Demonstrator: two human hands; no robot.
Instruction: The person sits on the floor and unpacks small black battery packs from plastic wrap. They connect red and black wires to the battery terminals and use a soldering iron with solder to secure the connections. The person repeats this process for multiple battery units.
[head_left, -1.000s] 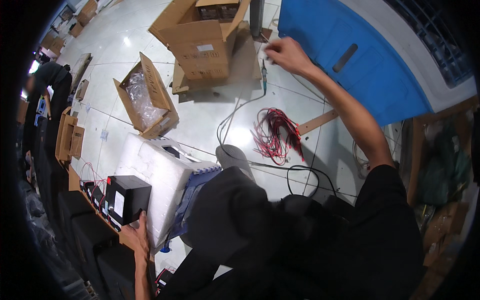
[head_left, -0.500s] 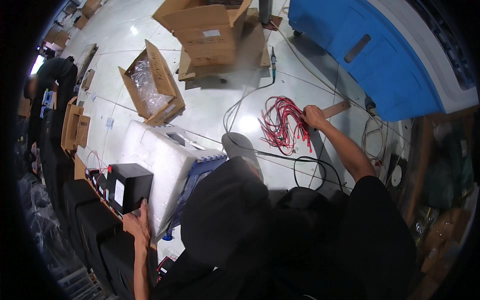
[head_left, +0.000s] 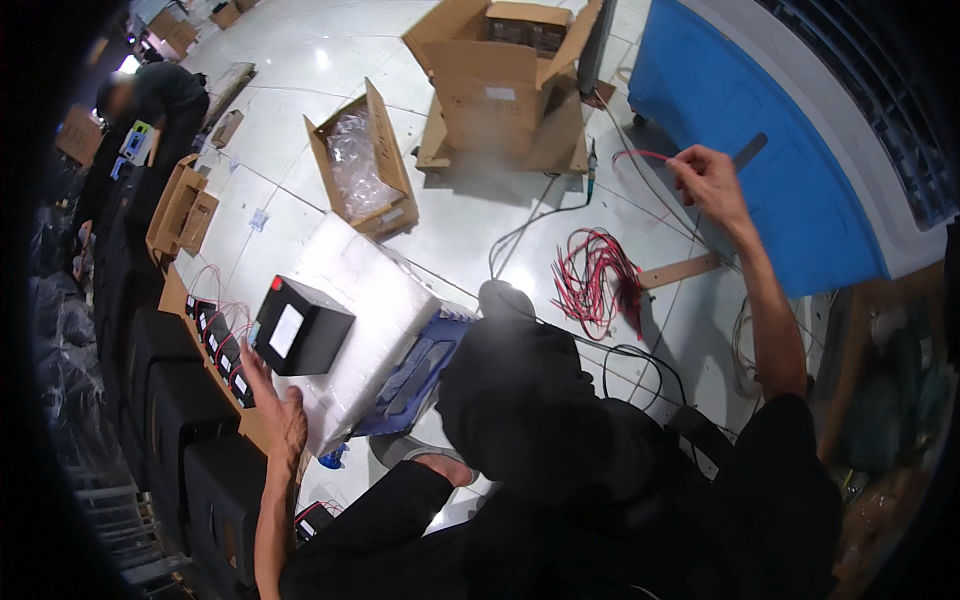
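Note:
A black box-shaped battery [head_left: 318, 335] with a red terminal cap and a white label stands on a white foam block [head_left: 375, 290]. My left hand [head_left: 278, 405] is at its near left corner, fingers stretched out and thumb apart; whether the fingertips touch it I cannot tell. My right hand [head_left: 710, 190] is raised beside the blue bin, closed in a pinch on a thin red wire [head_left: 642, 155] whose loose end curves out to the left. Below it on the floor lies a bundle of red and black wires [head_left: 598, 285].
A wooden strip [head_left: 680, 270] lies beside the bundle. Smaller black batteries [head_left: 220, 350] with thin wires line the left, next to black cases [head_left: 180, 390]. Ahead are an opened carton [head_left: 480, 110], a long carton [head_left: 385, 180] of plastic wrap and a blue bin [head_left: 690, 90]. Another person [head_left: 165, 95] bends over far left.
My right hand has lifted off the bundle, up and away, with a red wire in it. My left fingers have spread along the battery's left side. The whole view has shifted.

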